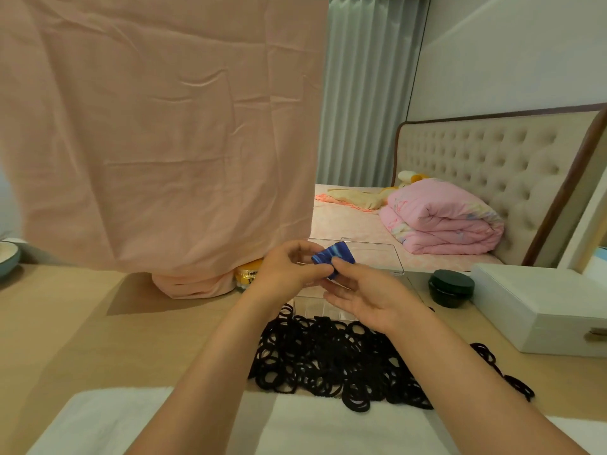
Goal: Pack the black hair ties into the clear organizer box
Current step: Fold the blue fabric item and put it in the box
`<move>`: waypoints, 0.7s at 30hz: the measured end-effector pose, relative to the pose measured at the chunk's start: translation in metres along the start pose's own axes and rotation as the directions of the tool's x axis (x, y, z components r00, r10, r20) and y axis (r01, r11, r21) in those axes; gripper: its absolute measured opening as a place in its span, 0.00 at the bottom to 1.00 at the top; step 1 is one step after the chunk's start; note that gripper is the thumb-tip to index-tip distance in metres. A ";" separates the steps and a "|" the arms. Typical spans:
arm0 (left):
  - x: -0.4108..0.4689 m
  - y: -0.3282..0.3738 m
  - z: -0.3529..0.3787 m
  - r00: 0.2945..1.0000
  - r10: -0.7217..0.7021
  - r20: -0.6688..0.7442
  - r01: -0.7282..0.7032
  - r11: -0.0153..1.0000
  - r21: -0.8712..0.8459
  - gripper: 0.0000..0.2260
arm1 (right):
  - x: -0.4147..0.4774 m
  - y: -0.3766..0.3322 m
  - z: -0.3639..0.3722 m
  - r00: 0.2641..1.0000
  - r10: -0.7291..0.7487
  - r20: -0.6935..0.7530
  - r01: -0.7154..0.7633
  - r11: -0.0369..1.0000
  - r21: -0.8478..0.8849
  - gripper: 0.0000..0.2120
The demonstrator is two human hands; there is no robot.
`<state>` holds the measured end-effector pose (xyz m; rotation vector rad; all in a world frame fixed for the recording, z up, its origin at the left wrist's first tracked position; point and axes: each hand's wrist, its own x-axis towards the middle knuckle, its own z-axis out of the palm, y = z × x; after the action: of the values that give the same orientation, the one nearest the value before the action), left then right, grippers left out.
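Observation:
A large heap of black hair ties (331, 356) lies on the tan table in front of me, with a strand trailing off to the right. Behind it stands the clear organizer box (377, 257), its lid up; my hands hide most of its base. My left hand (289, 270) and my right hand (361, 290) are raised together over the box. Both pinch a small blue patterned card (333, 254) between thumb and fingers.
A pink cloth (157, 133) hangs over something at the back left, with a yellow jar (248, 274) beside it. A dark round jar (451, 287) and a white box (538, 310) stand at the right. A white towel (98, 421) lies along the near edge.

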<state>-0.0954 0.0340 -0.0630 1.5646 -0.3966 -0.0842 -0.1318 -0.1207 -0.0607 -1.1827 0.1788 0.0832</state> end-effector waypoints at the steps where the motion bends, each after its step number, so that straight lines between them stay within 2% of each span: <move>1: 0.002 -0.003 -0.005 0.999 0.022 -0.037 -0.020 0.997 0.070 0.11 | 0.005 -0.002 0.006 0.999 -0.042 -0.027 0.039 0.995 -0.089 0.11; 3: 0.007 -0.010 -0.015 0.990 0.071 -0.120 -0.047 0.980 0.194 0.09 | 0.017 -0.007 0.015 0.986 -0.137 -0.092 0.105 0.952 -0.289 0.13; 5: 0.012 -0.022 -0.026 0.978 0.092 -0.189 -0.039 0.964 0.264 0.06 | 0.030 -0.012 0.021 0.974 -0.189 -0.123 0.110 0.876 -0.469 0.13; 8: 0.015 -0.043 -0.035 0.978 0.094 -0.186 -0.012 0.917 0.399 0.08 | 0.048 -0.015 0.028 0.970 -0.211 -0.121 0.052 0.666 -0.744 0.10; 10: 0.015 -0.053 -0.037 0.989 0.068 -0.132 -0.001 0.892 0.453 0.12 | 0.060 -0.013 0.034 0.972 -0.207 -0.111 0.014 0.520 -0.854 0.08; 14: 0.014 -0.063 -0.036 0.999 0.018 -0.048 0.011 0.834 0.552 0.20 | 0.078 -0.008 0.048 0.977 -0.182 -0.107 -0.074 0.176 -0.982 0.08; 18: 0.015 -0.065 -0.034 1.000 -0.011 -0.027 0.024 0.839 0.544 0.20 | 0.087 -0.007 0.063 0.978 -0.144 -0.152 -0.151 0.018 -0.988 0.14; 21: 0.015 -0.066 -0.033 1.000 -0.013 -0.015 0.018 0.848 0.529 0.20 | 0.089 -0.001 0.071 0.972 -0.207 -0.112 -0.139 -0.121 -0.983 0.18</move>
<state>-0.0584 0.0598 -0.1233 2.1171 -0.4202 0.0262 -0.0378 -0.0578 -0.0495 -2.8968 0.3120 0.0081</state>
